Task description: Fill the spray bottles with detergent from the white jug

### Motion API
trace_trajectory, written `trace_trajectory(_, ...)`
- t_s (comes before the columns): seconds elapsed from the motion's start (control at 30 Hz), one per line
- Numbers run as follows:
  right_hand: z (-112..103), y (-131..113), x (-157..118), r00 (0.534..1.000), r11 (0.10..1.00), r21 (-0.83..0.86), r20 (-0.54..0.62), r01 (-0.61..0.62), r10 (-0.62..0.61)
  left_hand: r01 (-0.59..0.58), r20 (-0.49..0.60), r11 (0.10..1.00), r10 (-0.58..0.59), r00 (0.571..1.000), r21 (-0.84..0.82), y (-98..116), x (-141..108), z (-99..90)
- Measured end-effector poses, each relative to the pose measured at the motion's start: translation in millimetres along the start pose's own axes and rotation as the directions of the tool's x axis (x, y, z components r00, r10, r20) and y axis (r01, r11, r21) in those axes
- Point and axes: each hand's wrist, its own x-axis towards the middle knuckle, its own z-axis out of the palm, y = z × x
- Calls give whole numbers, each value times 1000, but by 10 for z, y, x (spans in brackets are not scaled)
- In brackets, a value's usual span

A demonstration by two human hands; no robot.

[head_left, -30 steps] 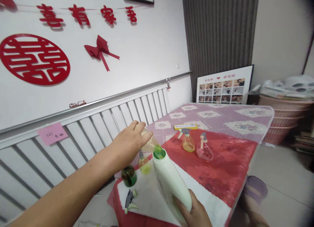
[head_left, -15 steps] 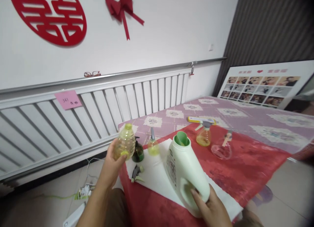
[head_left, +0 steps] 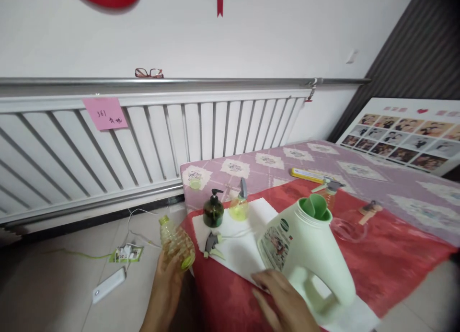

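My left hand (head_left: 168,274) is wrapped around a ribbed, see-through yellowish bottle (head_left: 176,246), tilted over the floor beside the table edge. A pale green detergent jug (head_left: 305,246) with a green spout stands upright on a white cloth (head_left: 237,250). Just in front of the jug's handle is my right hand (head_left: 283,293), fingers apart and holding nothing. A grey-and-green spray head (head_left: 213,245) lies loose on the cloth. Behind it stand a dark green pump bottle (head_left: 213,212) and a small spray bottle (head_left: 239,209) with yellow liquid.
Behind the jug, another spray bottle (head_left: 329,196) is partly hidden. A clear pinkish object (head_left: 348,229) with a brownish piece lies on the red cloth (head_left: 395,246). A yellow-edged box (head_left: 307,174) lies farther back. A power strip (head_left: 109,285) and cables are on the floor, left.
My right hand has let go of the jug, which now stands on the white cloth. My left hand has lowered the bottle and tilted it. The camera view has shifted down.
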Motion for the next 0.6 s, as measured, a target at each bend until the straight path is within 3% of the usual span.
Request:
trace_trajectory(0.1, 248, -191, 610, 990, 966, -255, 139, 47, -11, 27, 9, 1000, -27, 1000, -9, -42, -37, -22)
trace_trajectory(0.23, 513, -240, 1126, 984, 933, -356, 177, 57, 7, 45, 14, 999, -45, 999, 2, -56, -111, -192)
trace_trajectory(0.4, 714, -191, 1312, 982, 908, -415, 187, 58, 23, 68, -36, 997, -67, 997, 28, -74, -132, -388)
trace_trajectory(0.6, 803, -65, 1394, 971, 936, -343, 241, 78, 7, 23, -44, 992, -17, 999, 126, -336, -77, -406)
